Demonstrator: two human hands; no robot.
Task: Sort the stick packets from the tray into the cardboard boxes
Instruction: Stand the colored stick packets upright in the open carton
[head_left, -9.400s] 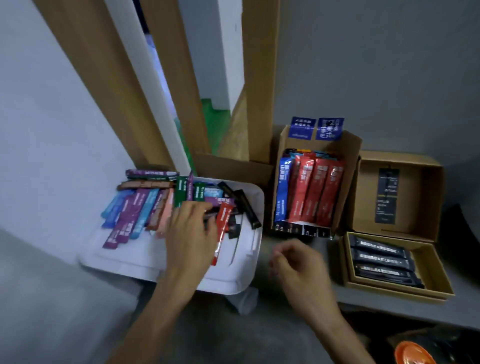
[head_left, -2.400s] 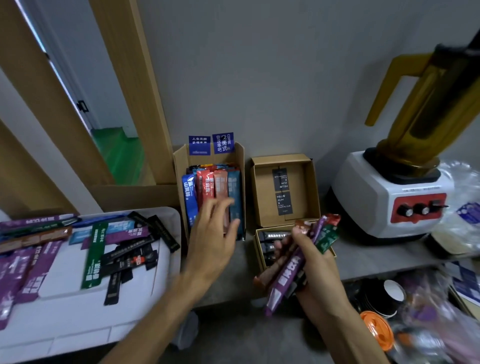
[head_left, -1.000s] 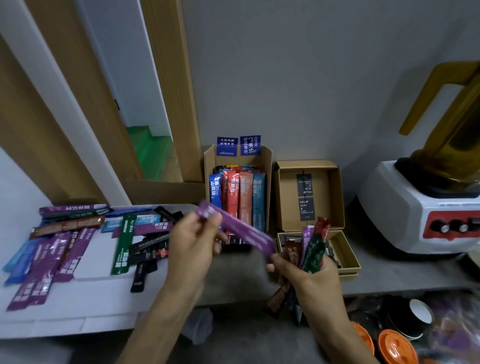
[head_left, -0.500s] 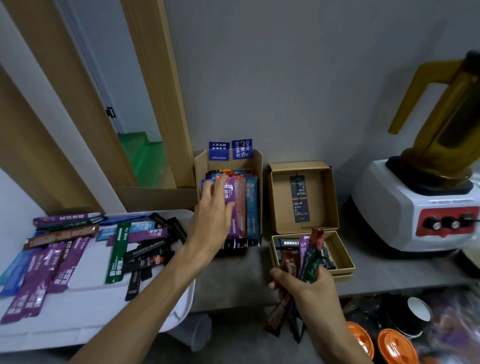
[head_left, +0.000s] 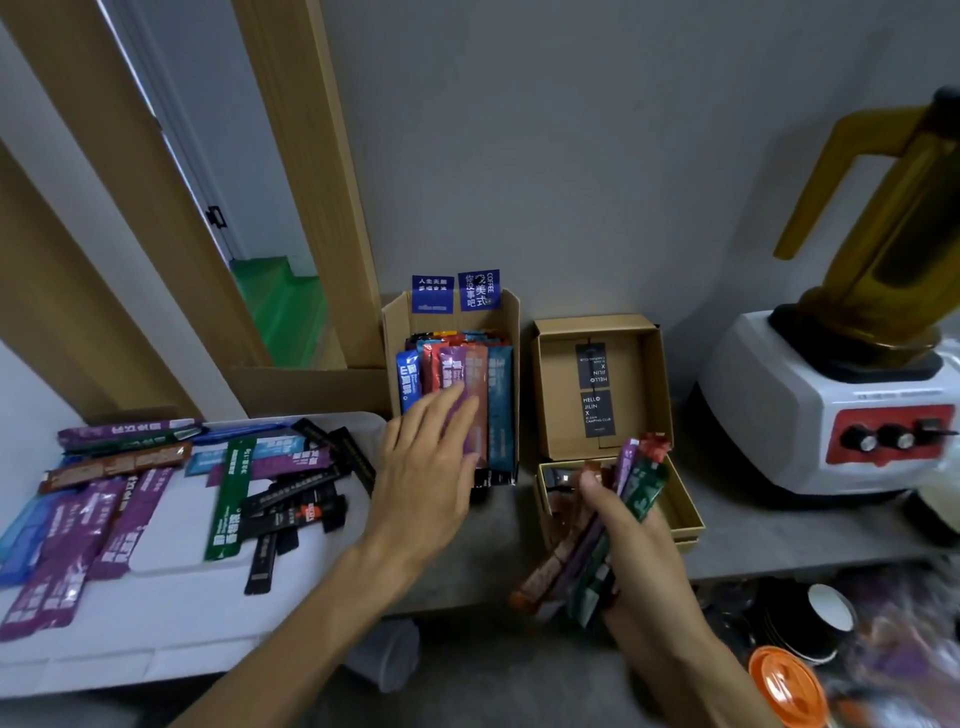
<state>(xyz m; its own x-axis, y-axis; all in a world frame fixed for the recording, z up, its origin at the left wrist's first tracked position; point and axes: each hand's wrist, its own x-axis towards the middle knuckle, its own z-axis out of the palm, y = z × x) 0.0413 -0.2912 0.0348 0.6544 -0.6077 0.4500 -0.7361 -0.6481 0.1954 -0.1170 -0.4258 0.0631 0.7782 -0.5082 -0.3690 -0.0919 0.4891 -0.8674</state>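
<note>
A white tray (head_left: 171, 613) at the left carries several stick packets (head_left: 124, 499) in purple, blue, green, brown and black. A tall cardboard box (head_left: 511, 322) behind it holds upright packets, among them a purple packet (head_left: 451, 366). My left hand (head_left: 426, 478) is open, fingers straight, in front of that box with its fingertips at the packets' lower ends. My right hand (head_left: 631, 540) grips a bundle of packets (head_left: 597, 540) in purple, green, red and brown. It hovers over a low cardboard box (head_left: 685, 514) at the right, whose lid (head_left: 550, 395) stands open behind it.
A white blender base with red panel (head_left: 841, 405) and amber jug (head_left: 893, 234) stands at the right. Wooden door frames (head_left: 311, 171) rise behind the tray. Below the grey counter edge lie cups (head_left: 826, 608) and an orange lid (head_left: 784, 686).
My left hand took a purple packet from the bundle, set it into the tall box, and now draws back a little. The right hand keeps gripping the bundle.
</note>
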